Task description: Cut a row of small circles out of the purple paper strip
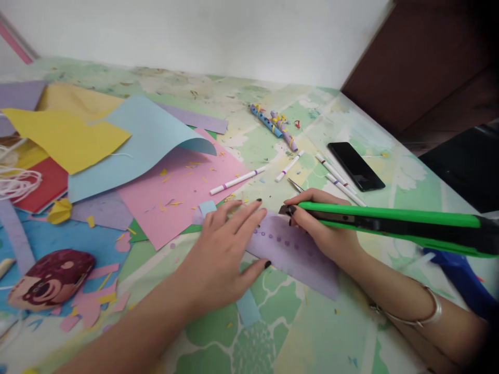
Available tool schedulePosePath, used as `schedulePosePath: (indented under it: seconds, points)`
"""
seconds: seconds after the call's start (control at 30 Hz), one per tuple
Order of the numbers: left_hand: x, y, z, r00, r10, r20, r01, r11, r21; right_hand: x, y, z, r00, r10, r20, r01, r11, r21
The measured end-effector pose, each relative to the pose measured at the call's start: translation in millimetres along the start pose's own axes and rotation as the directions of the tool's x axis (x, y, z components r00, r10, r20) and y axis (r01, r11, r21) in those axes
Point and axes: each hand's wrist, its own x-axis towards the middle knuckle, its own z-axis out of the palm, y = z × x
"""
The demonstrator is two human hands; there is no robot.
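Note:
A purple paper strip (304, 267) with a row of small purple circles lies on the table between my hands. My left hand (228, 249) rests on its left end, fingers spread and palm down. In my right hand (327, 228) is a green and black utility knife (390, 221), its front end pinched near the strip's upper edge. The knife's body stretches to the right, hiding part of the hand. Just beyond the right fingers shows a pointed metal tip (296, 185); the rest of it is hidden. A light blue paper strip (248, 307) pokes out below my left hand.
White markers (237, 181) and a black phone (355, 166) lie beyond my hands. Two decorated paper rolls (267, 120) lie farther back. Left are a pink sheet (156, 208), a curled light blue sheet (156, 140), white cord (19, 182), paper scraps and a maroon pouch (54, 278).

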Motion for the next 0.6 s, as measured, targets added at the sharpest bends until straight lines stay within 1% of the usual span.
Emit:
schedulePosePath:
  seconds: [0.07, 0.13, 0.2, 0.23, 0.27, 0.33, 0.4, 0.53, 0.6]
  points:
    - [3.8, -1.4, -1.7, 0.998, 0.031, 0.059, -0.032, 0.999, 0.016, 0.5, -0.6, 0.8, 0.998, 0.064, 0.015, -0.065, 0.992, 0.106]
    - [6.1, -0.8, -3.1, 0.997, 0.039, 0.072, -0.040, 0.999, 0.008, 0.2, -1.1, 1.3, 0.993, 0.104, 0.062, -0.113, 0.981, 0.159]
    - [7.4, -0.2, -4.6, 0.997, 0.029, 0.066, -0.029, 1.000, -0.008, 0.2, -0.5, 0.5, 0.989, 0.110, 0.101, -0.124, 0.982, 0.142]
    - [7.8, 0.0, -5.3, 0.997, 0.025, 0.066, -0.024, 1.000, -0.013, 0.6, 0.4, -0.5, 0.990, 0.102, 0.100, -0.113, 0.987, 0.115]
    - [7.9, 0.1, -6.0, 0.998, 0.019, 0.067, -0.018, 1.000, -0.012, 1.5, 1.8, -1.8, 0.993, 0.088, 0.081, -0.095, 0.992, 0.078]
    - [7.8, 0.9, -6.7, 0.997, 0.003, 0.073, -0.004, 1.000, 0.013, 3.8, 5.3, -4.9, 0.999, 0.047, -0.002, -0.047, 0.999, -0.010]
    - [6.9, 3.2, -6.5, 0.997, -0.039, 0.062, 0.035, 0.997, 0.066, 5.7, 7.9, -7.4, 0.997, 0.009, -0.081, -0.015, 0.997, -0.080]
    - [3.3, 13.2, -4.6, 0.986, -0.169, -0.003, 0.165, 0.960, 0.226, 3.0, 5.3, -7.9, 0.978, -0.054, -0.202, 0.031, 0.993, -0.116]
    - [1.1, 19.1, -3.7, 0.977, -0.215, -0.009, 0.209, 0.938, 0.277, -0.7, 1.9, -7.0, 0.960, -0.088, -0.267, 0.059, 0.992, -0.115]
